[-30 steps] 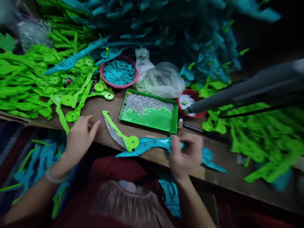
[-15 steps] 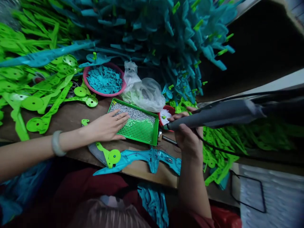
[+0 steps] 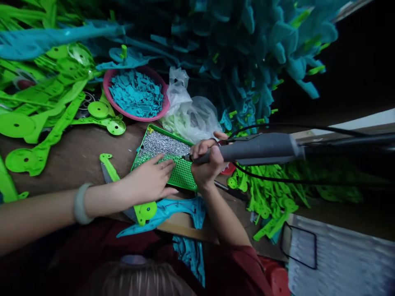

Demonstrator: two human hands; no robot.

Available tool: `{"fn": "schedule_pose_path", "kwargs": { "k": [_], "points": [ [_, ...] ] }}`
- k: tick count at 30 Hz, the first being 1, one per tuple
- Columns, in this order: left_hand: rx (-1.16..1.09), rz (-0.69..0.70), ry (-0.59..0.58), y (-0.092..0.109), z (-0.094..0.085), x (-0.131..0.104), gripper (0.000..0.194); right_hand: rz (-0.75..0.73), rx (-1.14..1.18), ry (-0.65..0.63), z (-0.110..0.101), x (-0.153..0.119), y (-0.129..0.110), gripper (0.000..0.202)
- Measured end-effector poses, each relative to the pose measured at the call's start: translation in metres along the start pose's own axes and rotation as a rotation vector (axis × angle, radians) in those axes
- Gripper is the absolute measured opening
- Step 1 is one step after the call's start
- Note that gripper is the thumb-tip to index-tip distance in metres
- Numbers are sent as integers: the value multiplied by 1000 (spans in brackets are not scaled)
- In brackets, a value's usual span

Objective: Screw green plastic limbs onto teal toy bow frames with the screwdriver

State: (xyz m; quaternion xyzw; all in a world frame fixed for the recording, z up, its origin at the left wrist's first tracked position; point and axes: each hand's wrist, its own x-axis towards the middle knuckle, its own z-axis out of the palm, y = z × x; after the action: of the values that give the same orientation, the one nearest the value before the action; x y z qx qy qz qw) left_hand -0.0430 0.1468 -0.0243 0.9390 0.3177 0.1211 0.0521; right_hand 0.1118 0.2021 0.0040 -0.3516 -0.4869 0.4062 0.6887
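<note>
My right hand (image 3: 208, 162) is wrapped round a grey electric screwdriver (image 3: 259, 149) held nearly level, its tip pointing left over the green perforated tray (image 3: 182, 174). Small silver screws (image 3: 162, 144) are heaped along the tray's far side. My left hand (image 3: 151, 179), fingers stretched out and holding nothing, is over the tray's near left part. Below the hands lies a blue bow-shaped plastic part (image 3: 173, 207), partly hidden by my right forearm. A lime green part with a round disc (image 3: 146, 211) rests at its left end, mostly covered by my left hand and wrist.
A pink bowl (image 3: 106, 88) of small blue pieces stands behind the tray, beside a clear plastic bag (image 3: 200, 119). Lime green parts (image 3: 37, 139) pile up left and right. Blue parts (image 3: 247, 78) are stacked high behind. Black cables (image 3: 308, 181) trail from the right.
My right hand has moved left with the screwdriver, bringing its tip from the tray's right end to over the tray. My left hand has shifted slightly right and nearer me, still open.
</note>
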Motion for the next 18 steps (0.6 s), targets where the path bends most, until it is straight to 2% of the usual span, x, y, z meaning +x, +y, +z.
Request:
{"fn": "schedule_pose_path", "kwargs": {
  "k": [3,5,7,9,12,15,18],
  "points": [
    [107,-28,64,4,-18,-16,48,-14,6,-26,0,-1,7,18],
    [49,37,163,10,-31,-41,38,-3,-4,-48,-1,-4,12,19],
    [-75,97,253,15,-38,-70,39,3,-28,-55,-2,-5,17,19],
    [-193,125,277,19,-34,-97,39,3,-52,-57,-4,-6,20,21],
    [-268,132,194,23,-18,-121,37,23,-92,-58,-5,-7,20,23],
    [-218,142,106,25,-3,-126,40,57,-141,-49,-5,-9,20,26],
    [-131,150,164,31,7,-116,38,65,-150,-43,-4,-9,23,28]
  ]
}}
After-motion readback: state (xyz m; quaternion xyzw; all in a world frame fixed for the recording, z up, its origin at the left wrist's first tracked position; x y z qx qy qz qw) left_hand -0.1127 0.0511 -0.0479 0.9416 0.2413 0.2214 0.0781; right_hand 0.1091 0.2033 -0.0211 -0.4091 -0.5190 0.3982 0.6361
